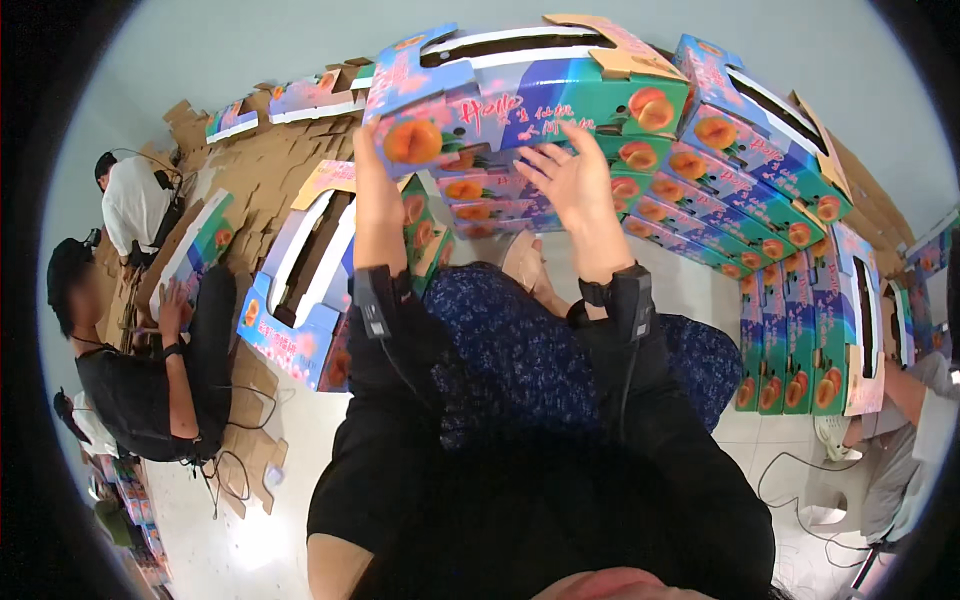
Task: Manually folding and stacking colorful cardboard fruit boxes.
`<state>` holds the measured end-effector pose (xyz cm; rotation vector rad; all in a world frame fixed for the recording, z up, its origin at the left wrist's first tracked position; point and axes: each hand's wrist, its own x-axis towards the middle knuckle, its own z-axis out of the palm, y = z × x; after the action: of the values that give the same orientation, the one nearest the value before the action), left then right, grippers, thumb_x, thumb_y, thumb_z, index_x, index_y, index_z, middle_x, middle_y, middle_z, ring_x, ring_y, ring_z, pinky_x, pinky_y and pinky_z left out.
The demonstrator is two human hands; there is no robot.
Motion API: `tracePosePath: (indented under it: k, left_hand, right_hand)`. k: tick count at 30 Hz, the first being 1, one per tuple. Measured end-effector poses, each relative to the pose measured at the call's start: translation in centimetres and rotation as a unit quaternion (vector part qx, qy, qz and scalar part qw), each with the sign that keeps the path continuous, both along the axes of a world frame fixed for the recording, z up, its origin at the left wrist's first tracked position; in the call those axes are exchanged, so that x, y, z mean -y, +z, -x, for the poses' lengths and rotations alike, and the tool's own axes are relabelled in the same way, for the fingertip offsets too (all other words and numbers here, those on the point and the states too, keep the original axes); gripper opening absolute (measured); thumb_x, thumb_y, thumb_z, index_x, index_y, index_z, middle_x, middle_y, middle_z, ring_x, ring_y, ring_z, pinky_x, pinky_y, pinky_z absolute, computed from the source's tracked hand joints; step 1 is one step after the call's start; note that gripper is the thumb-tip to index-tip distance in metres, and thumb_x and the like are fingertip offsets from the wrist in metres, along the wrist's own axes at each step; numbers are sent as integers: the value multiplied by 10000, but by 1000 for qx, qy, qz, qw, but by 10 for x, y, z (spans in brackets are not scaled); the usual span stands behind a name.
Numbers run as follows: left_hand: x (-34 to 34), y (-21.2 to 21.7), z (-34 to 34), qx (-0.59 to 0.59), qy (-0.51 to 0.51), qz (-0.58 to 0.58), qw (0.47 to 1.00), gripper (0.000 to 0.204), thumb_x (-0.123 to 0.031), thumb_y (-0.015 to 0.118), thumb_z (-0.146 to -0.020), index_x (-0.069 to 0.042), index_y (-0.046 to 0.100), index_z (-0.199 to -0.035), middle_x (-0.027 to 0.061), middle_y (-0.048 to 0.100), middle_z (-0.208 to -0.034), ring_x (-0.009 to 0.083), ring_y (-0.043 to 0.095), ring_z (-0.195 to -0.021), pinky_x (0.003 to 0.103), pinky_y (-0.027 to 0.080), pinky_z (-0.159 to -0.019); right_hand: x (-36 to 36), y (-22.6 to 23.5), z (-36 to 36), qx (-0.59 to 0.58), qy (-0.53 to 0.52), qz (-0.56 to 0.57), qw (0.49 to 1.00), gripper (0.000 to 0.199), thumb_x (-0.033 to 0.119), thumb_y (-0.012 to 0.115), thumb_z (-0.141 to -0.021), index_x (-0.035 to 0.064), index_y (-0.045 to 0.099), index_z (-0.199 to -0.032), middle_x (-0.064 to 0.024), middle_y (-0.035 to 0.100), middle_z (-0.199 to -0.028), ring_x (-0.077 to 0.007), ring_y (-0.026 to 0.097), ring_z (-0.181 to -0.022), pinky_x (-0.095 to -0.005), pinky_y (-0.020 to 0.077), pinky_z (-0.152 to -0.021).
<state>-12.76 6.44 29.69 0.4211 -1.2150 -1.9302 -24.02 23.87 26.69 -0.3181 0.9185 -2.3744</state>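
So in the head view, both bare hands are sitting up at a blue, purple and green carton [540, 88] topping the front stack. The left hand [378, 185] is lining up along its left end, showing edge-on, so I can't tell if it's gripping. The right hand [572, 185] is hovering by the front face with fingers spread wide, palm bare, holding nothing; can't tell if a fingertip is touching.

Progress-wise, I'd call it well along: matching cartons are standing formed in the stack on the right [725, 170] and the lower row [800, 345], each with a handle slot on top. One loose carton [285, 335] is standing apart by the left forearm, so it's probably left to deal with. A co-worker in black [130, 385] is handling another carton [200, 245], and brown cardboard [250, 175] is covering the floor there.

Label-wise, the top one is carrying big red script plus smaller reddish characters, an orange fruit on the left and pinkish peaches on the right.
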Motion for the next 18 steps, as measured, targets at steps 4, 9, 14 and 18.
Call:
tracePosePath:
  k: [4,9,14,18]
  left_hand:
    - [-13,24,10,58,-97,52,992,567,-505,391,-880,-61,477,-1221,90,576,-1124,206,566,-1048,360,394,-952]
    - [-9,17,30,76,-142,80,984,580,-494,315,-934,-12,489,-1205,124,592,-1093,189,590,-995,330,428,-916]
    - [28,-22,58,69,-68,98,991,605,-504,401,-913,24,487,-1195,132,535,-1180,201,502,-1115,351,369,-970]
    - [42,-37,69,84,85,141,983,596,-523,476,-879,-8,535,-1173,139,510,-1210,241,436,-1165,370,304,-1005]
  right_hand:
    - [-7,4,20,4,5,25,1000,573,280,562,-841,-37,312,-1248,-255,319,-1294,-367,483,-1127,-483,459,-901]
    - [-13,9,23,-11,29,58,998,450,248,580,-825,4,355,-1129,-236,312,-1296,-359,507,-1107,-483,466,-877]
    - [-26,-4,17,-12,25,2,1000,499,208,558,-849,55,325,-1262,-204,455,-1202,-349,535,-1089,-412,494,-827]
    - [-54,-11,46,-310,-280,-186,889,434,124,628,-788,33,465,-1181,-149,537,-1130,-277,590,-901,-349,469,-805]
